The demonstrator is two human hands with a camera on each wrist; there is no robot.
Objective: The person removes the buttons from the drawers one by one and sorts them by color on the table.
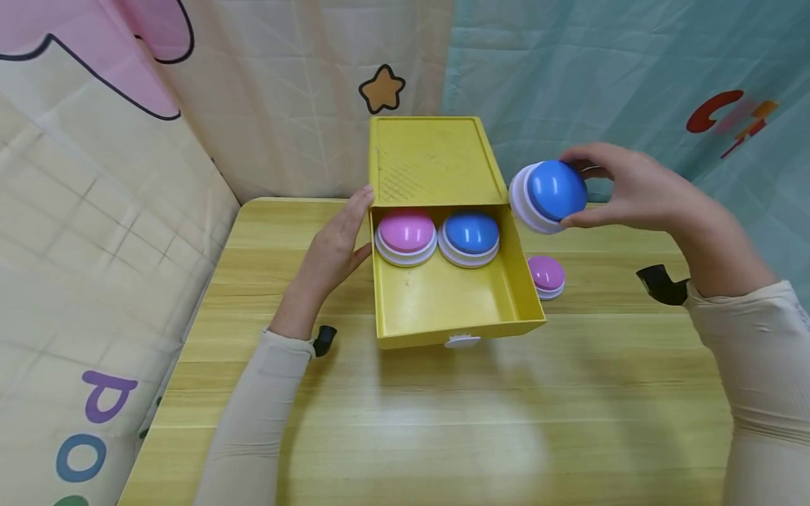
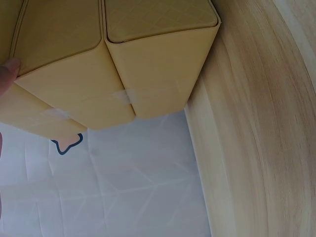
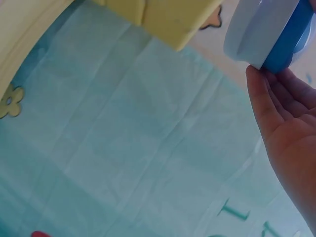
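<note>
A yellow drawer unit [image 1: 436, 161] stands at the back of the table with its top drawer [image 1: 443, 306] pulled out. Inside, towards the back, sit a pink domed button [image 1: 407, 232] and a blue domed button [image 1: 472, 233], both on white bases. My right hand [image 1: 639, 186] pinches another blue domed button [image 1: 557, 191] between thumb and fingers, tilted, in the air right of the unit. My left hand [image 1: 335, 246] lies against the unit's left side, fingers extended; in the left wrist view a fingertip [image 2: 9, 68] touches its edge.
A second pink domed button [image 1: 547, 274] is on the wooden table [image 1: 455, 436], right of the drawer and partly hidden by it. A white knob [image 1: 463, 341] sticks out of the drawer front. Printed curtains [image 1: 304, 91] hang behind and beside the table.
</note>
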